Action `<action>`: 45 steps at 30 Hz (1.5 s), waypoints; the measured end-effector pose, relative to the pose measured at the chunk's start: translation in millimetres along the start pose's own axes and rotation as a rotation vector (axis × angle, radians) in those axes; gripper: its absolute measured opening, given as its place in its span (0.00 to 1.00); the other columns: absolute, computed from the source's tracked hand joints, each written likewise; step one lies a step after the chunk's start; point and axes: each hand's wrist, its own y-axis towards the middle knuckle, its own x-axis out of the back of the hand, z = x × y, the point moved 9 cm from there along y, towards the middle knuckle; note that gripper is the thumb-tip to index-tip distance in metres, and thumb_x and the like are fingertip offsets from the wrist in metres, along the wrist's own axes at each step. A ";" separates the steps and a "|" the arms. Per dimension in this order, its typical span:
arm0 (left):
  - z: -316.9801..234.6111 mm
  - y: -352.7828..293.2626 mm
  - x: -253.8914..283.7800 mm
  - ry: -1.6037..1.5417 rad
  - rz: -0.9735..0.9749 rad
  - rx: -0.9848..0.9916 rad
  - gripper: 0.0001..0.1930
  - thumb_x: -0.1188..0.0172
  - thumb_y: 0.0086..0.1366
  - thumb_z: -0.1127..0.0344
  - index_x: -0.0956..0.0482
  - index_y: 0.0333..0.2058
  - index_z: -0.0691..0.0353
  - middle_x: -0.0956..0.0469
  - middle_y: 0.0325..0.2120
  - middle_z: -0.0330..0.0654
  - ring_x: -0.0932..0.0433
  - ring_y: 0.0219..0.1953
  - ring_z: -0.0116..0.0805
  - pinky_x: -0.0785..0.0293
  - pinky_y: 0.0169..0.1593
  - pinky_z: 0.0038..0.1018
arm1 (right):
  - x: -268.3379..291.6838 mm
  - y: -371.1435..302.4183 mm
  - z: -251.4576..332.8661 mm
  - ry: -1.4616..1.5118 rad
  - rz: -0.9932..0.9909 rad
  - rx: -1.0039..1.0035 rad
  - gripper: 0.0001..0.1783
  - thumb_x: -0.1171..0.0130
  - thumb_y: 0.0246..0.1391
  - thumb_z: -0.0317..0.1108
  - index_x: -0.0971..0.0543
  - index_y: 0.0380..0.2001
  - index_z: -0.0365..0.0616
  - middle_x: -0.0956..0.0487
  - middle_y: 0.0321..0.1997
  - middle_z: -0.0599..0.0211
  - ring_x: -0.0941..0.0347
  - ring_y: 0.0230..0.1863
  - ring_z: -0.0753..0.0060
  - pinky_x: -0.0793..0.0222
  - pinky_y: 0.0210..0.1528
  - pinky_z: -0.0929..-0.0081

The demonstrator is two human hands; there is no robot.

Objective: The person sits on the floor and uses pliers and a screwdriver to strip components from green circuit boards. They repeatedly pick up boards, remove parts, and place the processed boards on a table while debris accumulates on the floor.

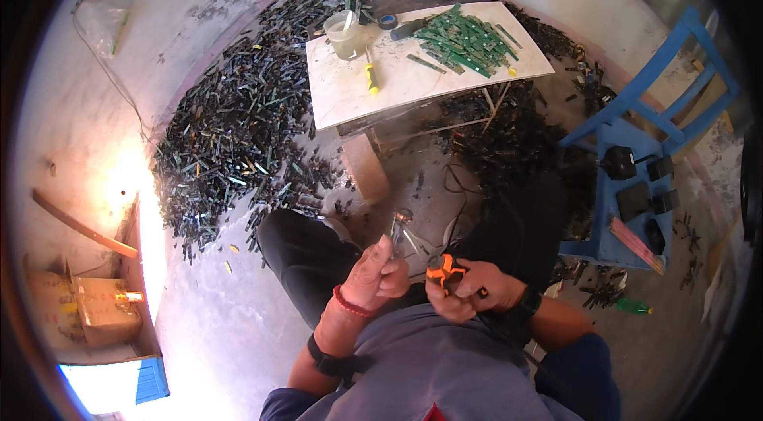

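In front of my lap, my left hand (pixel 375 274) is closed in a pinch on a small pale, shiny piece. Just above its fingertips shows a dark, copper-tinted round part (pixel 404 215); what it is I cannot make out. My right hand (pixel 477 290) grips orange-and-black-handled pliers (pixel 445 269). Their jaws point up and left toward the small piece, and whether they touch it I cannot tell. Beyond the hands stands a low white-topped table (pixel 350 103). On it are a heap of green circuit-board strips (pixel 465 40), a yellow-handled screwdriver (pixel 371 79) and a cloudy plastic tub (pixel 345 36).
A large pile of dark strips (pixel 238 111) covers the floor at the left and back. At the right stands a blue chair (pixel 636 123) with black blocks (pixel 633 200) on its seat. A green bottle (pixel 633 307) lies beside it. Cardboard boxes (pixel 107 310) are at the left.
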 end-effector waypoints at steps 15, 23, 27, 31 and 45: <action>7.3 12.7 8.4 -0.027 -0.244 0.051 0.24 0.56 0.66 0.43 0.45 0.17 0.50 0.49 0.10 0.29 0.51 0.11 0.21 0.55 0.15 0.19 | 15.1 0.7 27.2 -0.101 -0.173 0.046 0.13 0.52 0.40 0.25 0.32 0.34 0.41 0.36 0.21 0.69 0.43 0.17 0.78 0.48 0.17 0.80; 8.7 11.0 22.1 -0.054 -0.275 0.075 0.24 0.56 0.65 0.41 0.42 0.17 0.51 0.48 0.09 0.28 0.52 0.09 0.20 0.55 0.15 0.19 | 33.7 -10.6 63.4 -1.465 -0.809 0.734 0.13 0.46 0.40 0.31 0.31 0.33 0.40 0.31 0.22 0.60 0.34 0.19 0.57 0.38 0.22 0.67; 28.5 17.0 35.9 -0.115 -0.331 0.203 0.23 0.56 0.66 0.43 0.43 0.17 0.49 0.49 0.09 0.28 0.53 0.08 0.20 0.55 0.15 0.19 | 49.7 -28.5 90.3 -2.070 -1.025 0.551 0.19 0.38 0.35 0.30 0.31 0.34 0.41 0.29 0.29 0.58 0.29 0.33 0.55 0.33 0.32 0.63; 20.6 15.2 25.8 -0.096 -0.328 0.158 0.23 0.55 0.66 0.43 0.42 0.17 0.49 0.48 0.09 0.28 0.53 0.08 0.20 0.55 0.15 0.19 | 30.2 -39.0 102.4 -2.126 -1.013 0.538 0.20 0.37 0.34 0.31 0.31 0.34 0.41 0.29 0.29 0.59 0.29 0.33 0.56 0.33 0.32 0.64; 32.5 9.9 72.1 0.183 -0.483 0.149 0.25 0.55 0.63 0.40 0.35 0.21 0.56 0.39 0.12 0.34 0.44 0.12 0.24 0.49 0.17 0.20 | 18.6 -38.9 91.8 -2.096 -0.909 0.156 0.18 0.40 0.40 0.36 0.30 0.34 0.38 0.26 0.28 0.55 0.26 0.30 0.52 0.30 0.31 0.63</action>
